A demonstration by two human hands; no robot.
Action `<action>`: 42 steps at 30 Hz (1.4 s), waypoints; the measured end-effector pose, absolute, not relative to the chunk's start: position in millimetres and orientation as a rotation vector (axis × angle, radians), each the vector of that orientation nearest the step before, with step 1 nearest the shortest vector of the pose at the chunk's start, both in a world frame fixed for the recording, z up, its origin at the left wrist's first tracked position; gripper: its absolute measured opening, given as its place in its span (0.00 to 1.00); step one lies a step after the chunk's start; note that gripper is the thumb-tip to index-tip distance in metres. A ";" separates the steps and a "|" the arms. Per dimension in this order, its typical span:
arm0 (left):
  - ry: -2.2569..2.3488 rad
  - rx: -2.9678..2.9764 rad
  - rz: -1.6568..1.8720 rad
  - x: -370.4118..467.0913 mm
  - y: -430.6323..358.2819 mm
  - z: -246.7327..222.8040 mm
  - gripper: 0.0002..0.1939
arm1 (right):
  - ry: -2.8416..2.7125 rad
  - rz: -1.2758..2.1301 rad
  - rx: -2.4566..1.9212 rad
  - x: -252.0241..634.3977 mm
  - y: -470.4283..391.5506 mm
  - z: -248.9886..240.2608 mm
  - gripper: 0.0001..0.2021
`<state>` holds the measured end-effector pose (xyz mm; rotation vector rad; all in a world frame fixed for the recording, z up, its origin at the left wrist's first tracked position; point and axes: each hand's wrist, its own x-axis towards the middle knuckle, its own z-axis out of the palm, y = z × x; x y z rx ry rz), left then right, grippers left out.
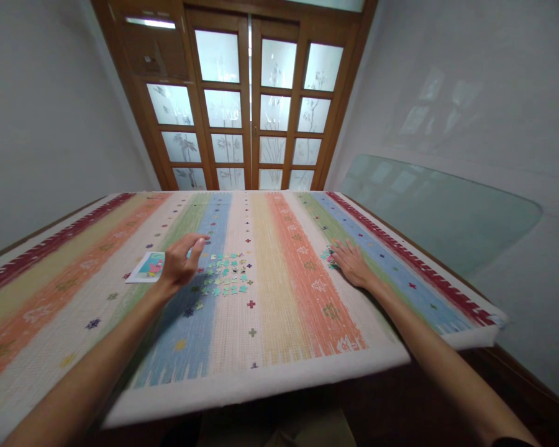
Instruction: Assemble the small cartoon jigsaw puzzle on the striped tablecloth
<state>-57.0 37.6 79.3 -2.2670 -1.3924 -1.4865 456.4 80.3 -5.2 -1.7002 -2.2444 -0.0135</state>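
My left hand point(181, 261) hovers above the cloth, left of a group of jigsaw puzzle pieces point(223, 273). Its fingers are curled in with the thumb close to them; whatever may be between them is hidden. The pieces are mostly turquoise and lie in loose rows, with small gaps between many of them. Partly behind my left hand lies a picture card point(149, 267) with a pink figure on turquoise. Over on the right, my right hand point(351, 263) rests with fingers stretched and spread, touching a small heap of puzzle pieces point(328, 256) and partly covering it.
A striped, patterned cloth point(279, 329) covers the table, whose near edge runs below my forearms. Beyond the far edge stand wooden doors point(249, 99) with glass panes. A pale glass panel point(438, 205) leans against the right wall.
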 end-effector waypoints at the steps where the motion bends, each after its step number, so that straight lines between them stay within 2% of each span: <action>1: -1.484 -2.226 -1.516 -57.1 41.2 80.4 0.18 | -2.245 -0.053 -1.718 452.9 79.6 -2.4 0.32; 5: -1.708 -2.168 -1.706 -55.3 57.4 76.8 0.15 | -2.184 -0.107 -1.625 428.0 78.4 12.1 0.30; 13: -1.760 -2.146 -1.868 -53.4 64.8 54.8 0.16 | -2.113 -0.023 -1.259 355.3 80.1 33.9 0.33; 18: -1.782 -2.181 -1.778 -44.6 51.9 41.6 0.19 | -1.813 0.250 -1.323 324.5 77.3 20.6 0.35; 22: -1.798 -2.242 -1.668 -35.5 37.4 33.4 0.20 | -1.519 0.489 -1.171 317.6 69.4 8.8 0.32; 27: -1.677 -2.391 -1.567 -30.4 32.1 24.3 0.19 | -1.572 0.309 -1.181 320.1 60.1 10.5 0.30; 35: -1.407 -2.545 -1.341 -32.3 32.9 22.1 0.18 | -1.634 0.322 -1.164 319.9 54.3 11.1 0.29; 40: -1.345 -2.643 -1.155 -30.4 32.8 26.6 0.09 | -1.693 0.311 -1.117 317.2 51.9 13.3 0.27; 42: -1.340 -2.644 -1.084 -29.4 33.2 28.3 0.08 | -1.703 0.304 -1.108 315.8 51.5 14.0 0.27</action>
